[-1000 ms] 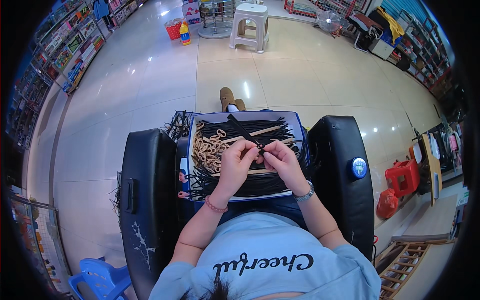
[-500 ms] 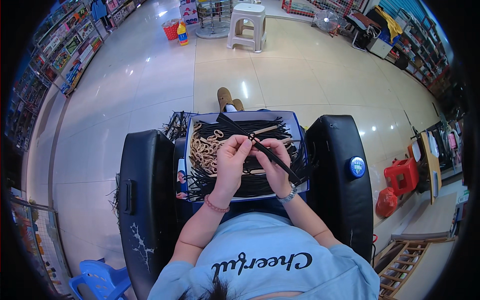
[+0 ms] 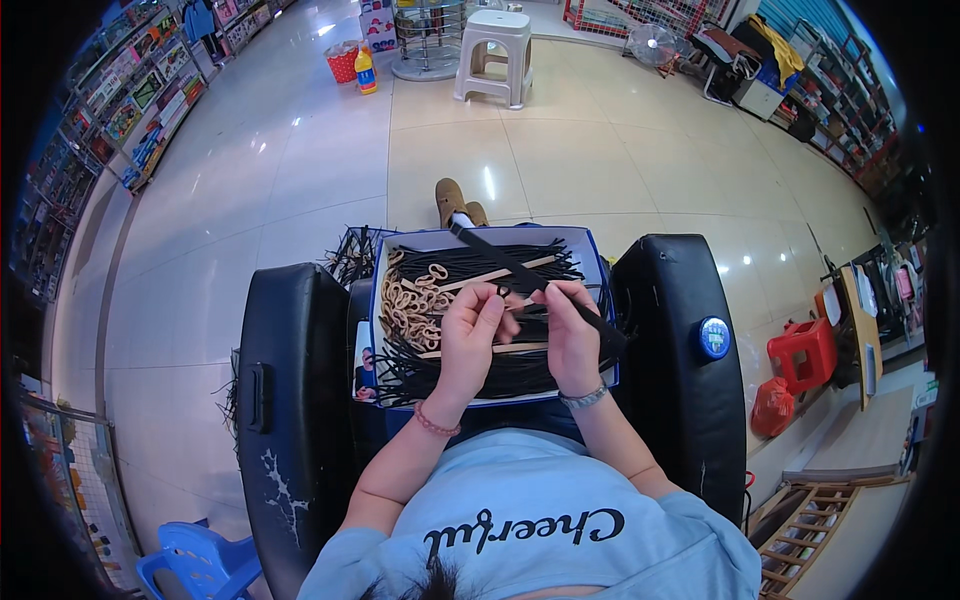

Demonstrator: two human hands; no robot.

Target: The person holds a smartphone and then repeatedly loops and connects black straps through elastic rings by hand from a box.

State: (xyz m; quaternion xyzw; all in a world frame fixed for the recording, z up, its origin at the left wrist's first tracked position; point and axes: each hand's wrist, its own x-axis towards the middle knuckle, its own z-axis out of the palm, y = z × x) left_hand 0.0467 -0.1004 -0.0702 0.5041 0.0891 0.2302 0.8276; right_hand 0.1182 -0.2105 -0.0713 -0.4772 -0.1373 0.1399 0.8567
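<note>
A long, flat black strip [image 3: 500, 258] slants across the box, pinched between the thumb and fingers of my right hand [image 3: 573, 345]. My left hand [image 3: 468, 335] is closed, thumb against fingers, and a small dark loop [image 3: 503, 291] shows at its fingertips. Whether that loop joins the strip I cannot tell. Under both hands a shallow white box with a blue edge [image 3: 597, 240] rests on my lap. Inside it lie many thin black strips [image 3: 480, 372], several beige flat strips [image 3: 525, 268], and a heap of beige oval rings [image 3: 405, 305] at the left.
Black padded armrests [image 3: 300, 350] flank me, the right one carrying a round blue-topped item [image 3: 713, 338]. More black strips [image 3: 352, 255] lie beyond the box's left corner. Around stand a beige stool [image 3: 495, 50], red stool [image 3: 800, 355], blue plastic chair [image 3: 200, 560] and stocked shelves [image 3: 130, 95].
My hands have drawn slightly apart. The black strip has shifted right and down with my right hand, while the left hand has come away from it, keeping the dark loop at its fingertips.
</note>
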